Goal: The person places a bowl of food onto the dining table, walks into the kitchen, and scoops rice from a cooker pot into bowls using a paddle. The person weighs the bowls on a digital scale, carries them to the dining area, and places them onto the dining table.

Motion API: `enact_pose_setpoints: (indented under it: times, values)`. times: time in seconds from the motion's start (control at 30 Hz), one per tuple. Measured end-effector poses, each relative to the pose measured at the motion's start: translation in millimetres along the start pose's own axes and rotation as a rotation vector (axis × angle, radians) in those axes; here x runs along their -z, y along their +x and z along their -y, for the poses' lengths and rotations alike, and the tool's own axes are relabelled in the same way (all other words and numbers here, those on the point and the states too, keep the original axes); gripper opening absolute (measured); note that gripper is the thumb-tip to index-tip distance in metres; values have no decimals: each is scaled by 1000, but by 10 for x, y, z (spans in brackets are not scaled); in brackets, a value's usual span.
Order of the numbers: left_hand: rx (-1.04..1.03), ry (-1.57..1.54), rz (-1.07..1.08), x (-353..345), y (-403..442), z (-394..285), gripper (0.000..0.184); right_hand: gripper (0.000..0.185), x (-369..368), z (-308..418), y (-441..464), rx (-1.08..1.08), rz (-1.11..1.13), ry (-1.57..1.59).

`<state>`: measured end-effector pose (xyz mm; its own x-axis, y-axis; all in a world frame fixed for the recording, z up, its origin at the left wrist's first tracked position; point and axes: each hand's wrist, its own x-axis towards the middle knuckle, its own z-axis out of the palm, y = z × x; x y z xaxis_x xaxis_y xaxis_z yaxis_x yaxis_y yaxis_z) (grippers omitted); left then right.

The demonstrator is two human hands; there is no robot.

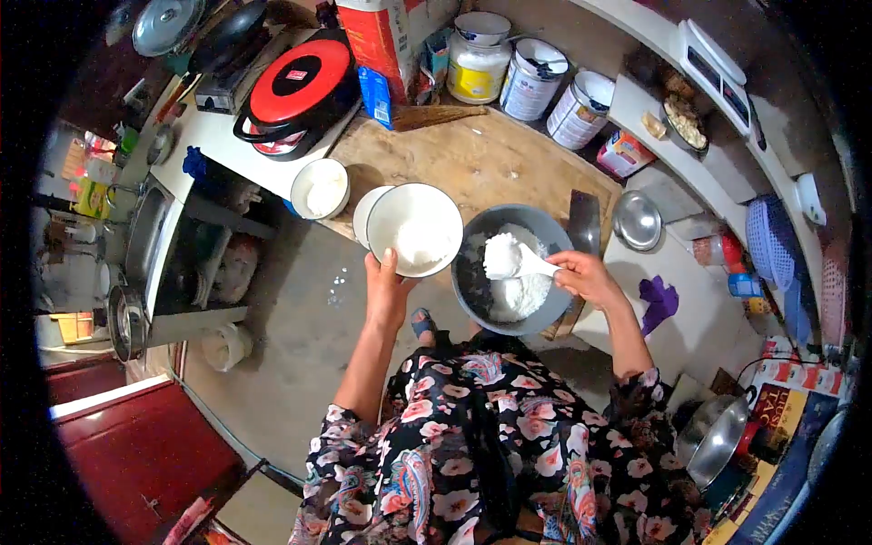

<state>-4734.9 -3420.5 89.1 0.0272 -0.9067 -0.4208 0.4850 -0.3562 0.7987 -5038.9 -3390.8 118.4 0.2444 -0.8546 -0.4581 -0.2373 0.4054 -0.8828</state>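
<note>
Here on the left, the left hand [389, 282] has a white bowl [391, 207] gripped at its near rim, thumb over the edge, some white food (rice, by the look of it) inside; just beside it, at the near edge of the wooden counter [472, 150], sits the grey pot [468, 289], and over it the right hand [586, 277] is closed round the handle of a white spoon [538, 265], heaped high! Best work here, I'd judge: level that heap against the pot wall, hold the bowl's rim close over the pot's so strays drop back in, and turn the wrist gently. Now the surroundings: a red-lidded pot [302, 82] on the pale counter at far left, a smaller bowl [313, 202] with white food at the wooden counter's near-left corner, another pale bowl [363, 216] tucked partly behind the held one, crowding that side; then a cleaver-like blade [584, 222] along the wooden counter's right edge, near the right forearm and worth an elbow's caution, a metal bowl [638, 220] just past that edge, and a purple glove [658, 305] lying well clear of the spoon
</note>
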Motion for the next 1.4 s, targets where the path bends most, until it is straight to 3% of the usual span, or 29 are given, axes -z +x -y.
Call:
enact_pose_setpoints:
  times: [0.13, 0.23, 0.27, 0.33, 0.37, 0.5, 0.63, 0.9, 1.07, 1.13, 1.27, 1.4]
  values:
    - [39, 65, 48, -76, -122, -34, 52, 27, -11, 401, -234, 18, -123, -6]
    - [88, 112, 124, -175, -225, -31, 48, 26, -128, 609, -289, 333, -260, -203]
    - [108, 121, 171, -211, -260, -24, 48, 26, -189, 678, -304, 334, -266, -214]
    - [126, 124, 224, -275, -327, -1, 47, 26, -326, 884, -366, 620, -408, -740]
    - [142, 123, 253, -304, -359, 12, 46, 32, -408, 947, -403, 597, -437, -945]
    - [206, 110, 315, -390, -433, 8, 46, 37, -531, 866, -333, 817, -495, -1307]
    - [231, 68, 318, -349, -415, 111, 48, 34, -529, 910, -491, 726, -515, -1235]
    - [215, -47, 370, -186, -350, 278, 54, 24, -477, 857, -731, 440, -404, -472]
    - [214, -205, 353, -43, -300, 349, 59, 27, -389, 599, -746, 407, -497, -296]
    - [241, -238, 279, 22, -306, 346, 63, 28, -373, 590, -764, 110, -497, -171]
    - [249, -324, 175, 25, -315, 296, 64, 29, -332, 277, -559, 189, -461, -223]
    - [203, -338, 160, 70, -299, 352, 63, 29, -390, 237, -413, 163, -414, -514]
